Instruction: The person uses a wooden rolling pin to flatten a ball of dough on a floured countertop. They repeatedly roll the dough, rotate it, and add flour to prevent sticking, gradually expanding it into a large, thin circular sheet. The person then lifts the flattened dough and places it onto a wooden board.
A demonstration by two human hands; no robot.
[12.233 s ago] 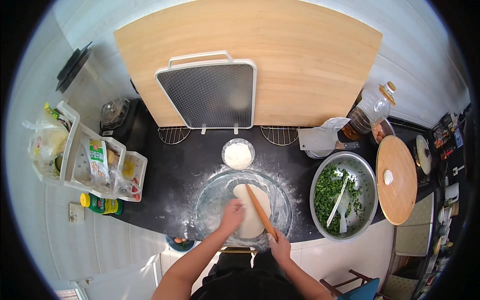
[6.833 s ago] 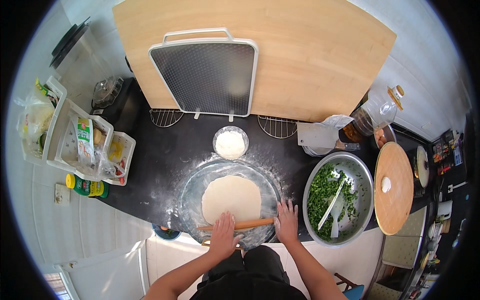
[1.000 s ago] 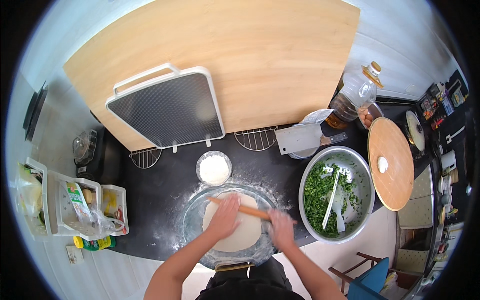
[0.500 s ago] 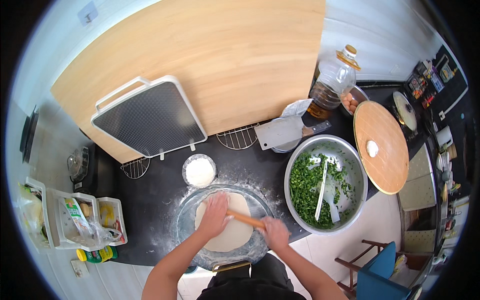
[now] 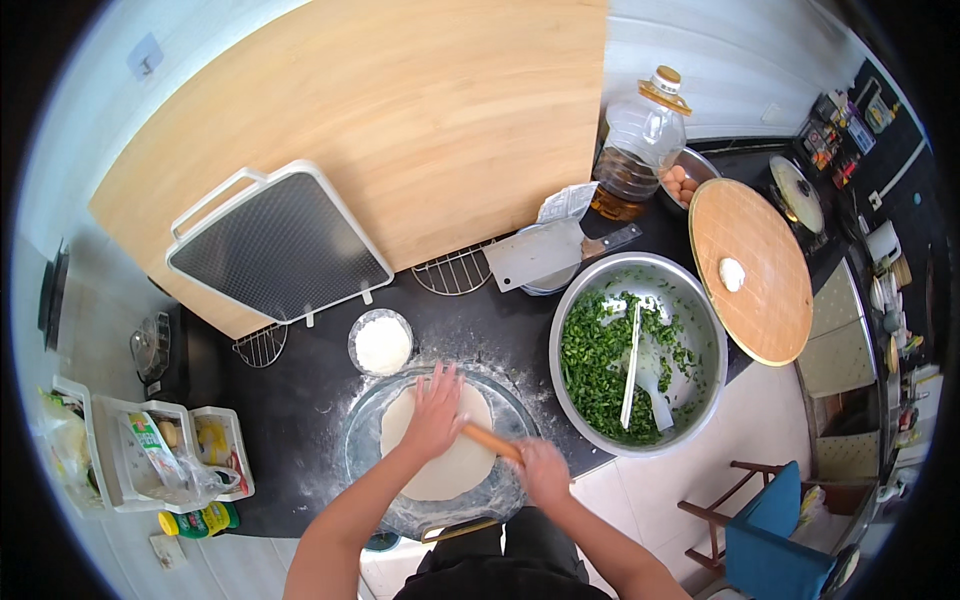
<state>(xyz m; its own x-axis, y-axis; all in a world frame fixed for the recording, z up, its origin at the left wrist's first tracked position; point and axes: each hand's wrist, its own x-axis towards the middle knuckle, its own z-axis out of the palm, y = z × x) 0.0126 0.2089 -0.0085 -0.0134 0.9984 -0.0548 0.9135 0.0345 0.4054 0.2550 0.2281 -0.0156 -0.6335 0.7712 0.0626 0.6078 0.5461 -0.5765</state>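
Observation:
A flat round of pale dough (image 5: 450,480) lies on a floured round glass tray (image 5: 364,455) with a gold-coloured handle near my body. My right hand (image 5: 544,472) grips the right end of a wooden rolling pin (image 5: 490,441), which slants across the dough's right side. On the dough's upper middle rests my left hand (image 5: 436,415), flat with its fingers stretched out. The pin's left end meets this hand; whether it runs under the palm is hidden. A small bowl of white flour (image 5: 382,343) stands just beyond the tray.
Right of the tray is a steel bowl (image 5: 716,392) of chopped greens with a white spatula. Beyond it lie a cleaver (image 5: 540,255), an oil bottle (image 5: 640,140) and a round board (image 5: 750,315) bearing a white lump. Plastic baskets (image 5: 125,490) stand left; a blue chair (image 5: 765,545) is lower right.
The whole view has shifted, so the counter things sit further left and mostly higher. My left hand has moved slightly away from me over the dough, its fingers more spread. The right keeps its grip.

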